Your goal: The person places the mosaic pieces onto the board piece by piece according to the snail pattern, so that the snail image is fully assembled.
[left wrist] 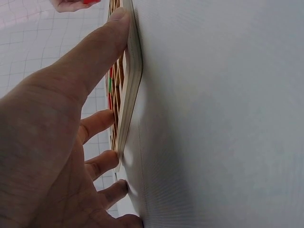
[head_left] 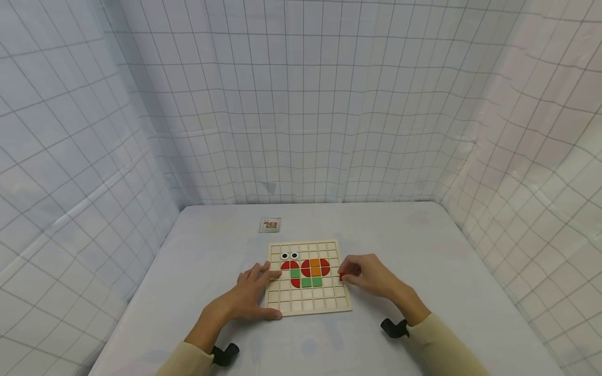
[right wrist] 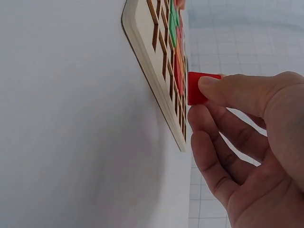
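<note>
A pale wooden grid board lies on the white table. Red, green and orange tiles fill some of its squares, and two eye tiles sit near its far left part. My left hand rests spread at the board's left corner, its thumb on the near edge and some fingertips over the left side. By the right edge, my right hand pinches a small red tile between thumb and fingers. The right wrist view shows this tile has a square corner; the thumb covers part of it.
A small picture card with a coloured pattern lies behind the board. White cloth walls with a dark grid stand at the back and both sides of the table. Black wrist devices hang below both sleeves.
</note>
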A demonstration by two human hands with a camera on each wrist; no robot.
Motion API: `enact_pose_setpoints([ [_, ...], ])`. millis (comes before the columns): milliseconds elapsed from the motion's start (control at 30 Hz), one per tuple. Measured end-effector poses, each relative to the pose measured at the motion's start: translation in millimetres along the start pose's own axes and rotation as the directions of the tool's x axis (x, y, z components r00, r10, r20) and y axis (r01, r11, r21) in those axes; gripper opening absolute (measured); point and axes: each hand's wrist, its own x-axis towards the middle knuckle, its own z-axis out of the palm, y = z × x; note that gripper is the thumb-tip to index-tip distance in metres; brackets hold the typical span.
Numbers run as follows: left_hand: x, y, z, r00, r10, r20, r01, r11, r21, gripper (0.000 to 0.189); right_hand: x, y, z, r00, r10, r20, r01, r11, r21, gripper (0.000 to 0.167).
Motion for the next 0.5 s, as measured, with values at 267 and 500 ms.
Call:
enact_pose_setpoints([
  [267,1.2,-0.7,-1.0,1.000,-0.002,0.003,0.002,1.000,-0.002,0.113,14.4,-11,12,1.000,-0.014,0.011,0.014,0.999,0.033,0.009],
  [500,2.3,-2.6,-0.5,1.000,-0.001,0.005,0.001,1.000,0.002,0.113,19.5,-15,23,1.000,0.009,0.021,-0.010,0.999,0.033,0.007],
])
